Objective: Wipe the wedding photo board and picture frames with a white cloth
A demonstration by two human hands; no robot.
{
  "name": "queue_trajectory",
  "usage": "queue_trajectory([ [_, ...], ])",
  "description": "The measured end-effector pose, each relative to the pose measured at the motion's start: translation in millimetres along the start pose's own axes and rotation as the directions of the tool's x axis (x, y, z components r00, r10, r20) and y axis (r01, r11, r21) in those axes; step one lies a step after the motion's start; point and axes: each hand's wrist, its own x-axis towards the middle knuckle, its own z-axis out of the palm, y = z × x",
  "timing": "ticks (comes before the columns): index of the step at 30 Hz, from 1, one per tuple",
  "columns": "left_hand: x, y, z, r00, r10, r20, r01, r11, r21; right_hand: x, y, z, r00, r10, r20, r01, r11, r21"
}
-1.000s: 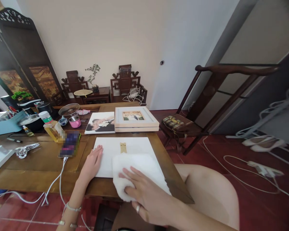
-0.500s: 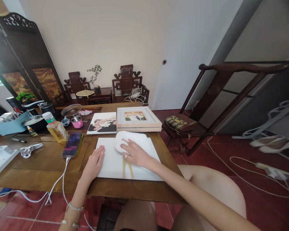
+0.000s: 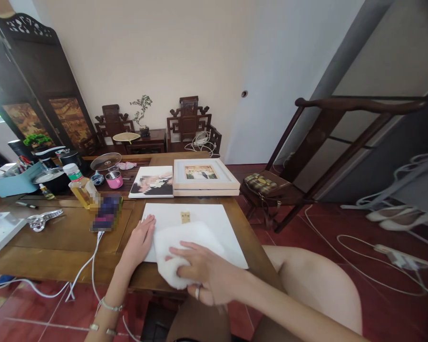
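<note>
A flat white board (image 3: pixel 214 218), with a small gold metal fitting (image 3: pixel 185 217) on it, lies at the near edge of the table. My left hand (image 3: pixel 142 240) rests on the board's left edge, fingers stretched out and holding nothing. In my right hand (image 3: pixel 209 275) is a fluffy white cloth (image 3: pixel 189 237), gripped with bent fingers. The cloth lies over the board's near part and hangs slightly past its front edge, hiding what is under it.
Behind the board lie a framed picture (image 3: pixel 207 178) and a photo panel (image 3: pixel 151 182). To the left are a phone (image 3: pixel 107 213) on a white cable, a bottle (image 3: pixel 82 187), a pink cup (image 3: pixel 114 179) and a power strip (image 3: pixel 2 232). A wooden chair (image 3: pixel 288 185) holds a plaid bag (image 3: pixel 262 184).
My right hand has drawn the cloth from the board's far part toward me. The gold fitting's top now shows, while its legs are covered. My left hand has stayed in place.
</note>
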Motion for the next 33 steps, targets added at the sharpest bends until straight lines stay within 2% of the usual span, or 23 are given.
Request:
queue_trajectory([
  [5,0,-1,0.3,1.000,-0.008,-0.006,0.008,1.000,-0.014,32,51,-8,0.969,0.212,-0.126,-0.225,0.969,-0.099],
  [9,1,-1,-0.2,1.000,-0.005,-0.007,0.005,1.000,-0.026,61,65,-6,0.922,0.334,-0.198,-0.359,0.927,-0.107],
  [11,1,-1,-0.4,1.000,-0.005,-0.006,0.005,0.999,-0.032,68,56,0,0.907,0.366,-0.209,-0.393,0.913,-0.107],
  [13,1,-1,-0.6,1.000,-0.008,0.000,0.008,0.999,-0.034,67,38,6,0.912,0.364,-0.189,-0.388,0.915,-0.109],
  [19,0,3,-2.6,1.000,-0.011,0.010,0.012,1.000,-0.028,32,-37,11,0.970,0.244,0.023,-0.244,0.969,0.020],
  [21,0,3,-2.7,1.000,-0.008,0.010,0.009,1.000,-0.028,21,-52,10,0.973,0.216,0.078,-0.222,0.972,0.080],
  [23,-1,2,-2.1,1.000,-0.004,0.004,0.004,1.000,-0.027,15,-56,9,0.972,0.222,0.076,-0.229,0.967,0.107],
  [26,-1,0,-1.0,1.000,-0.001,0.001,0.001,1.000,-0.016,16,-36,11,0.965,0.263,-0.025,-0.261,0.963,0.065],
  [31,-2,0,-0.8,1.000,0.004,0.020,-0.004,1.000,-0.013,39,25,7,0.897,0.401,-0.185,-0.421,0.903,-0.089],
  [33,-2,0,-1.2,1.000,-0.001,0.022,0.001,1.000,-0.031,53,40,3,0.882,0.420,-0.215,-0.449,0.887,-0.108],
])
